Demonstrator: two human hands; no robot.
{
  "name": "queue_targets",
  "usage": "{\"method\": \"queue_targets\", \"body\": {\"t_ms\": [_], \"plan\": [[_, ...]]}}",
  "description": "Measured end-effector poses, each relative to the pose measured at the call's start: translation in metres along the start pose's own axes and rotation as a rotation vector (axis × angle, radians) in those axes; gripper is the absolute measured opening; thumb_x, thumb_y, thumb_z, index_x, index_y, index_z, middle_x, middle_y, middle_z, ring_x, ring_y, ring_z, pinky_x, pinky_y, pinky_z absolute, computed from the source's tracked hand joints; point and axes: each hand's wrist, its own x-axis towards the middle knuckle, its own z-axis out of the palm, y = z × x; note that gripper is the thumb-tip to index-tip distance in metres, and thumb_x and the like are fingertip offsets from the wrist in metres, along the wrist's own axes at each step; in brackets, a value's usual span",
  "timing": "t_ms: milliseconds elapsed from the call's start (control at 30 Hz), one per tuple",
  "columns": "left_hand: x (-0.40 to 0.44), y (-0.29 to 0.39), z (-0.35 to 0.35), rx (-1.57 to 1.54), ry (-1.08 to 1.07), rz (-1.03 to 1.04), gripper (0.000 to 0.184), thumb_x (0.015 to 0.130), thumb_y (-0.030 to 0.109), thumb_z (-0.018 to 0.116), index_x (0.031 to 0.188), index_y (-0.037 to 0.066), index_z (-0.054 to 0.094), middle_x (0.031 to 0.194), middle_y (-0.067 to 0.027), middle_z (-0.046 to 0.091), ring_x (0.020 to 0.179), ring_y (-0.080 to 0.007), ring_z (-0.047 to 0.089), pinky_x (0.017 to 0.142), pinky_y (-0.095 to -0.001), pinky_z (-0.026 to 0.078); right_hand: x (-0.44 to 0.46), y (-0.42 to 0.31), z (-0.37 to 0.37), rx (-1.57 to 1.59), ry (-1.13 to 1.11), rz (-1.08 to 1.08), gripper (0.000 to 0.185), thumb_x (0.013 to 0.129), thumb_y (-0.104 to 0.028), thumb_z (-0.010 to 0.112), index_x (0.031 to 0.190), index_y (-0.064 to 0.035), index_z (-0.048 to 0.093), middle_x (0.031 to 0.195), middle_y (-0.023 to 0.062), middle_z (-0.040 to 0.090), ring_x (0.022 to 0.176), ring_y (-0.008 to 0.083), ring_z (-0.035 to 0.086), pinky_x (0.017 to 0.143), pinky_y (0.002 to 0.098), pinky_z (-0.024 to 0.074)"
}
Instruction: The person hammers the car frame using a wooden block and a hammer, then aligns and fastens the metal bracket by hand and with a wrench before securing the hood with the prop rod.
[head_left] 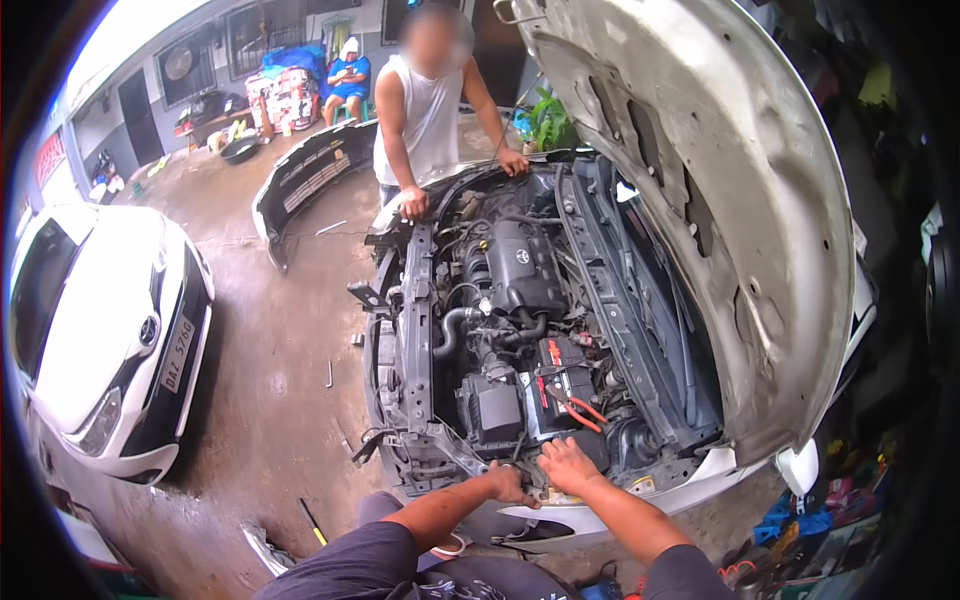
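My left hand [512, 486] rests at the near edge of the engine bay, fingers apart, by the white fender [570, 522]. Just to its right, my right hand [568, 465] has its fingers curled down beside a black box cover [588, 450]; what they hold, if anything, is hidden. Ahead of it, pliers with orange-red handles [582, 412] lie across the car battery [563, 372]. Left of the battery sits a black air filter box [490, 408]. The engine cover [523, 268] is farther back.
The raised hood [720, 200] stands over the right side. Across the bay, a person in a white sleeveless top [425, 120] leans both hands on the front frame. A detached bumper [305, 180] lies on the ground, with a white car [110, 330] at left. Another person [348, 82] sits behind.
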Motion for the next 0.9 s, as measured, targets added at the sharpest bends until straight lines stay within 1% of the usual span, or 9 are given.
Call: {"method": "queue_targets", "body": {"t_ms": [233, 300, 367, 500, 567, 700, 767, 867, 900], "plan": [[0.000, -0.002, 0.005, -0.037, 0.044, 0.002, 0.100, 0.068, 0.087, 0.065, 0.130, 0.009, 0.070, 0.128, -0.0201, 0.069, 0.128, -0.0377, 0.059, 0.107, -0.0564, 0.033, 0.007, 0.003, -0.032, 0.161, 0.223, 0.144, 0.024, 0.090, -0.032, 0.068, 0.081, -0.0095, 0.071, 0.100, 0.0113, 0.063, 0.102, 0.0309, 0.060, 0.086, 0.0473, 0.0430], [-0.002, 0.001, -0.001, -0.012, -0.012, 0.020, 0.102, 0.067, 0.087, 0.065, 0.135, 0.011, 0.067, 0.131, -0.0203, 0.067, 0.130, -0.0378, 0.058, 0.108, -0.0563, 0.032, 0.000, 0.000, -0.030, 0.421, 0.541, 0.382, 0.026, 0.093, -0.028, 0.066, 0.077, -0.0067, 0.068, 0.093, 0.0132, 0.063, 0.094, 0.0347, 0.061, 0.084, 0.0497, 0.0443], [0.002, -0.002, 0.002, 0.004, -0.012, 0.023, 0.103, 0.067, 0.088, 0.065, 0.140, 0.014, 0.064, 0.133, -0.0206, 0.066, 0.132, -0.0376, 0.056, 0.109, -0.0565, 0.032, -0.025, -0.013, -0.008, 0.667, 0.537, 0.509, 0.032, 0.099, -0.027, 0.061, 0.080, -0.0020, 0.068, 0.093, 0.0137, 0.067, 0.093, 0.0313, 0.065, 0.080, 0.0475, 0.0480], [0.008, -0.005, 0.008, 0.029, -0.029, 0.012, 0.104, 0.067, 0.088, 0.065, 0.141, 0.014, 0.064, 0.135, -0.0209, 0.065, 0.134, -0.0374, 0.055, 0.110, -0.0577, 0.031, -0.100, -0.101, 0.018, 2.171, 0.456, 0.597, 0.037, 0.104, -0.027, 0.055, 0.121, 0.0048, 0.065, 0.114, 0.0165, 0.071, 0.109, 0.0255, 0.068, 0.090, 0.0425, 0.0563], [0.012, -0.009, 0.011, 0.032, -0.021, 0.012, 0.104, 0.067, 0.088, 0.065, 0.141, 0.014, 0.064, 0.136, -0.0209, 0.065, 0.135, -0.0373, 0.054, 0.111, -0.0581, 0.030, -0.128, -0.159, 0.024, 2.392, 0.527, 0.715, 0.042, 0.100, -0.023, 0.059, 0.132, 0.0044, 0.058, 0.116, 0.0170, 0.070, 0.111, 0.0309, 0.067, 0.099, 0.0472, 0.0543], [0.014, -0.008, 0.008, 0.080, -0.016, 0.001, 0.109, 0.065, 0.092, 0.061, 0.147, 0.020, 0.058, 0.136, -0.0174, 0.066, 0.133, -0.0352, 0.057, 0.110, -0.0533, 0.033, -0.153, -0.233, 0.102, 2.546, 0.602, 0.920, 0.046, 0.096, -0.022, 0.062, 0.134, 0.0034, 0.058, 0.122, 0.0183, 0.067, 0.116, 0.0333, 0.065, 0.103, 0.0481, 0.0512], [0.022, -0.017, 0.015, 0.050, 0.013, 0.003, 0.114, 0.062, 0.091, 0.066, 0.151, 0.021, 0.052, 0.142, -0.0141, 0.063, 0.135, -0.0325, 0.056, 0.112, -0.0549, 0.031, -0.149, -0.257, 0.144, 2.864, 0.847, 0.706, 0.050, 0.093, -0.022, 0.062, 0.137, 0.0015, 0.058, 0.132, 0.0192, 0.064, 0.127, 0.0360, 0.058, 0.111, 0.0494, 0.0451], [0.021, -0.017, 0.010, 0.009, 0.013, 0.060, 0.108, 0.064, 0.083, 0.074, 0.149, 0.019, 0.055, 0.140, -0.0140, 0.065, 0.133, -0.0324, 0.058, 0.113, -0.0424, 0.039, -0.099, -0.256, 0.152, 2.835, 1.160, 0.719, 0.064, 0.099, -0.033, 0.056, 0.155, -0.0095, 0.037, 0.149, 0.0207, 0.050, 0.141, 0.0356, 0.047, 0.114, 0.0475, 0.0412], [0.014, -0.007, -0.002, 0.038, -0.073, 0.024, 0.106, 0.066, 0.084, 0.070, 0.148, 0.019, 0.055, 0.142, -0.0166, 0.063, 0.135, -0.0361, 0.055, 0.115, -0.0544, 0.034, -0.087, -0.245, 0.121, 2.440, 1.052, 0.808, 0.058, 0.100, -0.026, 0.053, 0.153, -0.0088, 0.038, 0.147, 0.0204, 0.052, 0.138, 0.0347, 0.049, 0.113, 0.0464, 0.0429]]}}
